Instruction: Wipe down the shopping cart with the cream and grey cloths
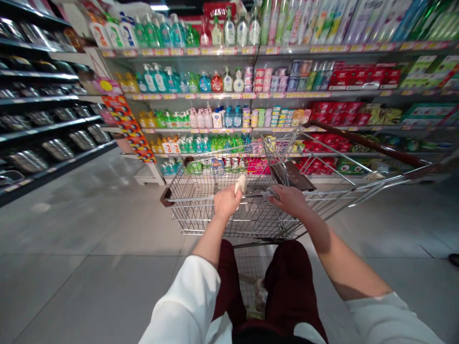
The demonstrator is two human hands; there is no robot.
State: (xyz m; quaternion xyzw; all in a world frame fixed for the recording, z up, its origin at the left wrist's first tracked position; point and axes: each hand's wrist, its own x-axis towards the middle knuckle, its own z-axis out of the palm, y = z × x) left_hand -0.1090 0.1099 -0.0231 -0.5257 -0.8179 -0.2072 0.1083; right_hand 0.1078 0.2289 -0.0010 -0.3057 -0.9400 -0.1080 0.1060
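A metal wire shopping cart [201, 191] stands sideways in front of me. My left hand [225, 201] is closed at its near top rail, with a cream-coloured cloth [241, 183] sticking up out of the fist. To the right, my right hand [289, 199] is closed at the same rail around a crumpled greyish-white cloth [269, 192]; its fingertips are partly hidden. The cart's brown handle [369, 143] lies off to the right, and a brown seat flap [294, 176] sits just beyond my right hand. No goods show in the basket.
Shelves [201, 95] of pump bottles, tubs and red boxes run behind the cart. Metal pots [57, 149] fill a rack on the left. An orange hanging display strip [127, 126] marks the shelf end. Pale tiled floor [118, 215] surrounds the cart. A dark shoe [454, 259] shows at the right edge.
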